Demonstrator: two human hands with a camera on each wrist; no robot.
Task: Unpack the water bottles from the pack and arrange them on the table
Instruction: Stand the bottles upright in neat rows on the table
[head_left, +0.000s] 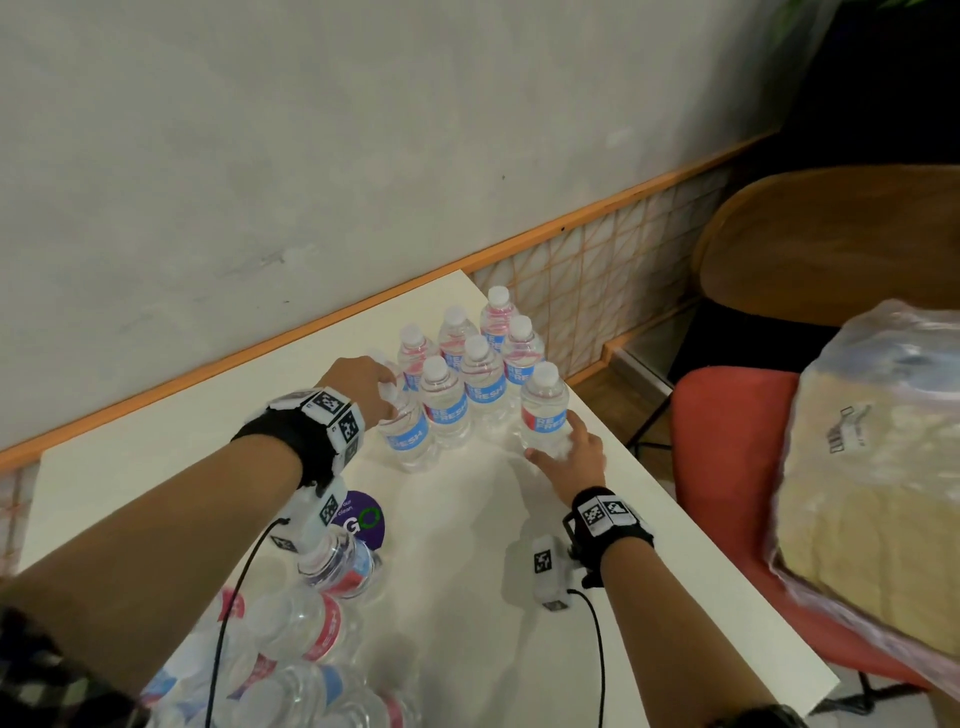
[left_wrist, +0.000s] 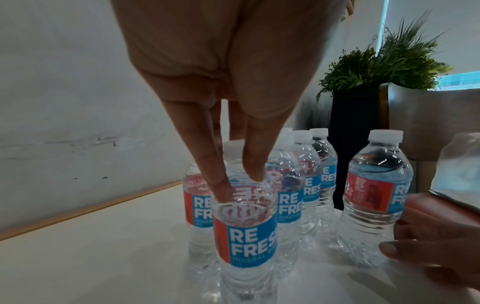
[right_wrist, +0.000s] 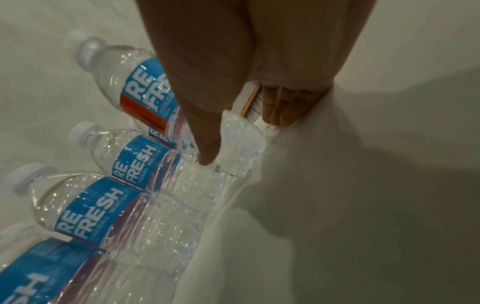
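pack (head_left: 291, 670) cut by bottom edge | left-hand bottle (head_left: 408, 434) cap hidden by fingers | chair bundle (head_left: 878, 467) blurred

Both forearms were bare. The left wrist wore a black strap (head_left: 291, 441) ringed with white blocks (head_left: 332, 410) printed in black-and-white square codes, and a white camera module (head_left: 317, 514) bearing more such codes hung beneath it. A thin black cable (head_left: 228, 623) ran from that module back along the arm. The right wrist wore a like black band (head_left: 613, 525) with two coded tags, a white coded module (head_left: 548, 571) beside it, and its own black cable (head_left: 597, 654). A dark checked sleeve (head_left: 47, 680) showed at the left arm's near end.
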